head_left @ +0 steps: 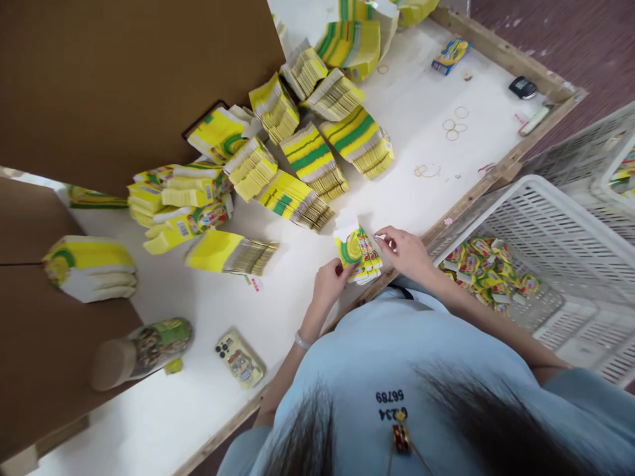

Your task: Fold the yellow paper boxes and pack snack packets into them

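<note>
Several small yellow, green and white cartons point(349, 248) lie in a stack near the table's front edge, a white flap standing up at the far end. My left hand point(329, 285) grips the stack's near left corner, thumb and fingers closed on it. On the right side, my right hand point(404, 251) has its fingers curled in a pinch close to the cartons' edge. Whatever its fingertips hold, if anything, is too small to make out. Bundles of flat yellow cartons point(278, 198) lie just beyond my hands.
A white plastic crate point(570, 225) with filled small packs point(483, 271) stands at the right below the table edge. Left are a phone point(241, 358), a lidded jar point(161, 344) and large cardboard boxes point(124, 79). Rubber bands point(452, 129) and a blue box point(450, 55) lie farther back.
</note>
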`<state>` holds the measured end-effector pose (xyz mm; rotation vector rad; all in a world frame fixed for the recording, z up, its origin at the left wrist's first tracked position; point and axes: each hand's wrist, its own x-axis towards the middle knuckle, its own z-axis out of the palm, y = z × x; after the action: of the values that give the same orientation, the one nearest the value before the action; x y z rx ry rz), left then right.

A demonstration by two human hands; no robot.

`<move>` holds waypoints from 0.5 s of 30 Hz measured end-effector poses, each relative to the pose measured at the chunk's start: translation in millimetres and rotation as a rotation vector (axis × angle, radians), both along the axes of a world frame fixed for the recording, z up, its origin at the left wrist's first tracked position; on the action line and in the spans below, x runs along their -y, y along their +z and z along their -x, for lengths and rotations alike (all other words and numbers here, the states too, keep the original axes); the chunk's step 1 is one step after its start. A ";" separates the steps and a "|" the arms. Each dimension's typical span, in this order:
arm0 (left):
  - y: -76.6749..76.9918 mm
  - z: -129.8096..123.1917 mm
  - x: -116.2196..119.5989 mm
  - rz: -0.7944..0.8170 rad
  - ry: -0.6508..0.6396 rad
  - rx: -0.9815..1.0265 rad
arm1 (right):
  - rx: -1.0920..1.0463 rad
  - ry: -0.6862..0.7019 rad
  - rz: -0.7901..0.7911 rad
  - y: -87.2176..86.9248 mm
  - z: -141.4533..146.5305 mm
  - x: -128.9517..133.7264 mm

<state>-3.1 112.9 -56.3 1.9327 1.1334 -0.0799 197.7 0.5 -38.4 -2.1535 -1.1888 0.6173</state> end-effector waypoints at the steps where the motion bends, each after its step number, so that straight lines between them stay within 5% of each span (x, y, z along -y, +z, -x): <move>1: 1.2 -0.6 1.4 -0.004 -0.008 0.021 | -0.025 0.008 -0.012 -0.6 2.3 -1.5; 10: 36.9 0.4 22.3 -0.121 -0.201 0.336 | -0.513 -0.162 -0.328 12.8 42.6 -13.8; 15: 35.7 -7.3 28.0 -0.185 -0.218 0.483 | -0.554 -0.253 -0.483 23.6 56.9 -21.4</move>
<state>4.2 84.9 -20.6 2.0804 0.6257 0.3686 140.8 21.9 -14.8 -1.5481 -0.6642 0.6720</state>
